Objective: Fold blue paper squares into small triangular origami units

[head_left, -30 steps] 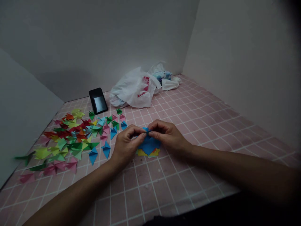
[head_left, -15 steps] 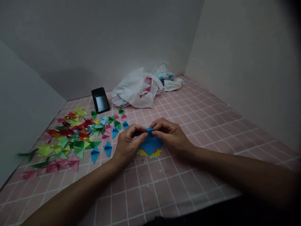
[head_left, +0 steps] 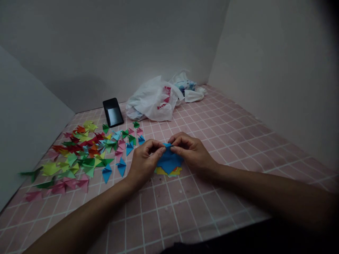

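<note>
A small folded blue paper (head_left: 167, 145) is pinched between my two hands. My left hand (head_left: 147, 157) grips its left side with thumb and forefinger; my right hand (head_left: 194, 153) pinches the right side the same way. Right below lies a stack of square origami paper (head_left: 171, 164), blue on top, with yellow, orange and pale green corners sticking out beneath. Fingertips hide much of the fold. Several finished blue paper cranes (head_left: 121, 167) rest just left of my left hand.
A wide heap of colourful paper cranes (head_left: 82, 151) covers the left of the pink checked cloth (head_left: 225, 201). Behind it a black phone (head_left: 113, 112) leans against the wall. A white plastic bag (head_left: 152, 100) and a crumpled white and blue bundle (head_left: 186, 86) lie at the back.
The blue paper between my fingertips has shifted slightly, and a bit more of its upper edge shows. Both hands have hardly moved; everything else stays put.
</note>
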`<state>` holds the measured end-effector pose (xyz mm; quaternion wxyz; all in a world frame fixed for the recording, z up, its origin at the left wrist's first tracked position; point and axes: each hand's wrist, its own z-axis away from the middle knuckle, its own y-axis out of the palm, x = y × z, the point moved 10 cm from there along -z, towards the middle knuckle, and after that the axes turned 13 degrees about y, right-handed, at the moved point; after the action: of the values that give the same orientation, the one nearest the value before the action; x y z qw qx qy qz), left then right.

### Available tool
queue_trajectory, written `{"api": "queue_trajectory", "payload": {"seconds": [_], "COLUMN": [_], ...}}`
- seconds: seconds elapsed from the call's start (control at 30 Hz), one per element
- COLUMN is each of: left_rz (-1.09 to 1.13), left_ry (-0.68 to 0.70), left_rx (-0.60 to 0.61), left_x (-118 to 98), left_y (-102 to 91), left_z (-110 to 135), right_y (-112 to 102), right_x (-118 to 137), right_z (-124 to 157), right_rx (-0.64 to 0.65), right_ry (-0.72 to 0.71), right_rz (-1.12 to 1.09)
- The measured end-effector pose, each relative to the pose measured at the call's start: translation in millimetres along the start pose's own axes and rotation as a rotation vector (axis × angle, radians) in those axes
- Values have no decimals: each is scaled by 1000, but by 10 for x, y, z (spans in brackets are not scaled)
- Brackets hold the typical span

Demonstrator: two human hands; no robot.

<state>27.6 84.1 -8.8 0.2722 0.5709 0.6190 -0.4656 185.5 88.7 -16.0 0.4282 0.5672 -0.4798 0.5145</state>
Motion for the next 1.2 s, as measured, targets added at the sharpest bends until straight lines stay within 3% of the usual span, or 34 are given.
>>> {"api": "queue_trajectory", "payload": {"seconds": [0.17, 0.37, 0.53, 0.73, 0.97, 1.2], "left_rz": [116, 214, 269, 233, -51, -105], "left_ry": [-112, -219, -239, -181, 115, 153], "left_rx": [38, -79, -106, -78, 36, 18], "left_x": [96, 223, 261, 205, -64, -172], "left_y": [94, 19, 42, 68, 66, 37], "left_z": [21, 60, 92, 101, 41, 45], "right_y": [22, 66, 55, 96, 145, 188], "right_x": [-1, -129, -95, 69, 376, 411], "right_z": [-15, -54, -51, 2, 212, 247], "right_rx": [14, 71, 64, 53, -18, -12], "right_ry": [4, 104, 65, -91, -449, -443], "right_rz": [31, 19, 61, 216, 428, 503]}}
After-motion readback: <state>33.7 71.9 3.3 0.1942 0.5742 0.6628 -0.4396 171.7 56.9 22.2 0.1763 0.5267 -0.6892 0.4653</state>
